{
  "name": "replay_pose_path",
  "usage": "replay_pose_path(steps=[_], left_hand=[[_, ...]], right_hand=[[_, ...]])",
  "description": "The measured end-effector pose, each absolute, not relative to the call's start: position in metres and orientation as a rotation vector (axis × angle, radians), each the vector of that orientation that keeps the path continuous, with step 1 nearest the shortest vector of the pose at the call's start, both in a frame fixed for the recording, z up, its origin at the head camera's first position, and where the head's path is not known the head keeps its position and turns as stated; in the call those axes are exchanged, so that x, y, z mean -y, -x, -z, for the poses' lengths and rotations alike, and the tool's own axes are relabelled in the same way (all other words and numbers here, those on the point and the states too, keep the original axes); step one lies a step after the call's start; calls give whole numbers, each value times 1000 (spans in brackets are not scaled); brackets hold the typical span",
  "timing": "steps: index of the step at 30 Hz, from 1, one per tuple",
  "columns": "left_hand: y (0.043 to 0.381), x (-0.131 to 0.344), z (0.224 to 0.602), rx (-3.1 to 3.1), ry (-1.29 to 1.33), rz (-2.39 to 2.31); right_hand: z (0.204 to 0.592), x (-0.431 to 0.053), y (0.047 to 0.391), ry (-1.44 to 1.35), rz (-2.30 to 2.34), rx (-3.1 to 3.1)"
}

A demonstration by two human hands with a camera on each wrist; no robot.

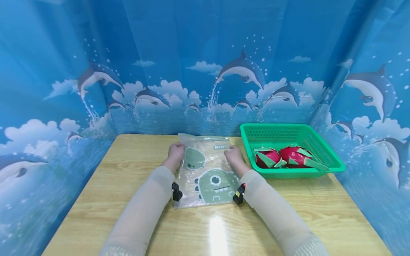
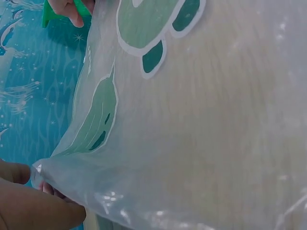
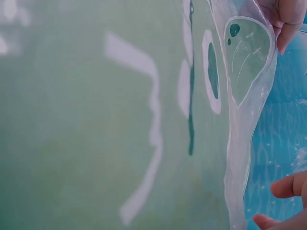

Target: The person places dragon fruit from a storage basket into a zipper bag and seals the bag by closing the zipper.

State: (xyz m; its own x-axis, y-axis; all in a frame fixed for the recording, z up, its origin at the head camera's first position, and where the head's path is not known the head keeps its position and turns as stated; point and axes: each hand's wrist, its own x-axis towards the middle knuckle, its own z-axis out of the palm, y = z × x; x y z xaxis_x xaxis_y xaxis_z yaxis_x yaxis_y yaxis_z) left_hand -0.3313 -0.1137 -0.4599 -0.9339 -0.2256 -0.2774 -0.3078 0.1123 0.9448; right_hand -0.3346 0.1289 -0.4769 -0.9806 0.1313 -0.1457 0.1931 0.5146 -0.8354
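Note:
A clear plastic zip bag printed with a green cartoon monster lies on the wooden table, its zip edge toward the back. My left hand is at the bag's upper left edge. In the left wrist view, thumb and fingers of the left hand pinch that edge and lift the film a little. Beside the upper right edge is my right hand. The right wrist view has the thumb and a finger of the right hand apart, with a gap between them and the bag close by.
To the right of the bag stands a green plastic basket with two red dragon fruits, one left and one right. A blue dolphin-print curtain surrounds the table at the back and sides.

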Motion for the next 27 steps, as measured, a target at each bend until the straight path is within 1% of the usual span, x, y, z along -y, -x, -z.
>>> replay_pose_path(steps=[14, 20, 27], left_hand=[[330, 114, 461, -2299, 542, -1968], [329, 117, 461, -2323, 542, -1989], [328, 122, 460, -2359, 501, -2130]], right_hand=[[479, -133, 339, -304, 1547, -2710], [478, -132, 340, -350, 1694, -2707], [478, -131, 338, -378, 1842, -2686]])
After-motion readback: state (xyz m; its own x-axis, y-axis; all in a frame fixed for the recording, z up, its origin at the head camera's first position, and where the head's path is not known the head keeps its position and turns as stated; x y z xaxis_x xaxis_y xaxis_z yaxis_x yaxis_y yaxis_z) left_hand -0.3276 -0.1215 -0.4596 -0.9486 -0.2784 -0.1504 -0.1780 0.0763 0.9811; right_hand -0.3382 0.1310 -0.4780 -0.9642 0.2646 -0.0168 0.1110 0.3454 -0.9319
